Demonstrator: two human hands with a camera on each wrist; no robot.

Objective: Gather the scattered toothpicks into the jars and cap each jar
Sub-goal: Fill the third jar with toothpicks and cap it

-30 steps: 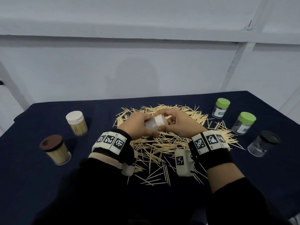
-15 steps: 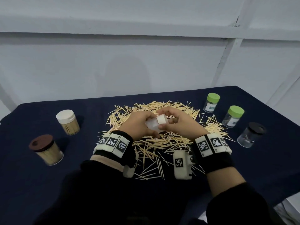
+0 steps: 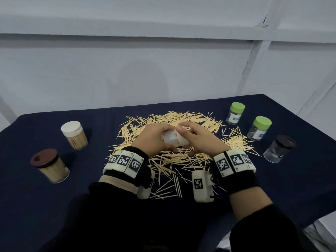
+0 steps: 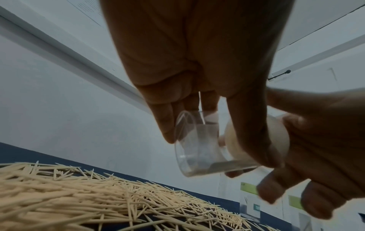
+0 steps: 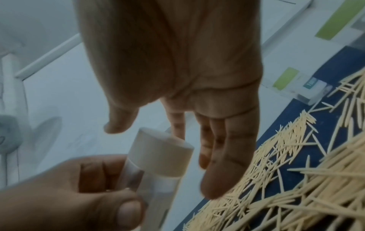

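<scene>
— So, where is the small clear plastic jar with the cream cap (image 3: pixel 175 139) at this point?

— Off the table, lying almost sideways above the loose pile of pale wooden toothpicks (image 3: pixel 174 157). The left hand (image 3: pixel 154 140) has its thumb and fingers curled round the clear body; the left wrist view shows it plainly (image 4: pixel 199 146), and the jar looks empty there.

— And the right hand (image 3: pixel 201 140)?

— It sits at the cap end. From the right wrist view the fingers (image 5: pixel 223 157) are nearly straight, spread just beside the cream cap (image 5: pixel 160 154), thumb apart from them, so the hand is loose and clamps nothing. The cap is on the jar's mouth.

— What else stands on the dark blue tablecloth (image 3: pixel 300 188)?

— On the left, a white-capped jar (image 3: pixel 74 135) and a brown-lidded jar (image 3: pixel 50 166), both packed with toothpicks. On the right, two green-capped clear jars, one farther (image 3: pixel 235 113) and one nearer (image 3: pixel 260 128), then a black-lidded clear jar (image 3: pixel 279 148); those three look empty. All five stand upright, well apart from the hands, and stray toothpicks reach close to the right-side jars.
</scene>
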